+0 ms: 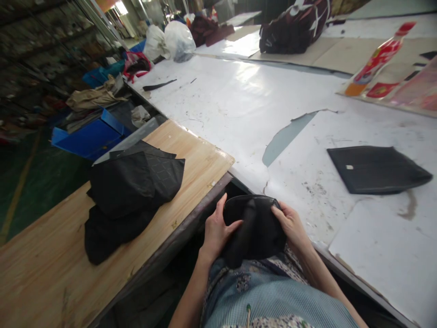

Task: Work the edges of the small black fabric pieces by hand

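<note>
Between my two hands, above my lap at the table's edge, is a black fabric piece with a seamed or zippered upper rim; it looks like a small pouch. My left hand grips its left side, thumb over the front. On the upper right corner, my right hand pinches the rim, its other fingers partly hidden behind the material. A flat black pouch-like piece with a small pale tag lies on the white table to the right. Several black fabric pieces are heaped on the wooden board to the left.
The wooden board meets the white-covered table, whose covering is torn. A drink bottle and a pink plastic bag lie at right. Farther back are a dark bundle and white bags. A blue box stands left.
</note>
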The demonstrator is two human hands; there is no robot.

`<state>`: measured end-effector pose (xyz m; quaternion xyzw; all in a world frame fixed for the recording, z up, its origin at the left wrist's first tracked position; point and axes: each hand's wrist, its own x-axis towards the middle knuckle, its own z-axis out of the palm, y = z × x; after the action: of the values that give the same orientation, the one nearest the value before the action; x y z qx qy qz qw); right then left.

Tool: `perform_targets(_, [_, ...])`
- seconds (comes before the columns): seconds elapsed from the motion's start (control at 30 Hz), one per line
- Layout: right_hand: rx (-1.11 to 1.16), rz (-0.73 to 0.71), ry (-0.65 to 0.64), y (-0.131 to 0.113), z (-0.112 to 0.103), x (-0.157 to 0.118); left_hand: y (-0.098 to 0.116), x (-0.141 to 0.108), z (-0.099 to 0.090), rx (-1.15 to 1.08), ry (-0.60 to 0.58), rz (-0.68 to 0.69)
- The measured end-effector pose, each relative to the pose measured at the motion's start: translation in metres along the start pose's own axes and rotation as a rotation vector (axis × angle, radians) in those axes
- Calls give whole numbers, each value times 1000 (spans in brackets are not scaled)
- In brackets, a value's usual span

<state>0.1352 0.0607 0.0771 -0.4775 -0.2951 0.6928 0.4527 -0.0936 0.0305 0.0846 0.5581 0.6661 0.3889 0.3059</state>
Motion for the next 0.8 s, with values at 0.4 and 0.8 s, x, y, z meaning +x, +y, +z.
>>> perform_targets(0.4, [-113,-254,24,10,-9,4,-5,7,-7,-465,74,-306])
perform_targets(0.8, [-220,-281,75,3,4,7,-6,0,-6,-500,78,-270])
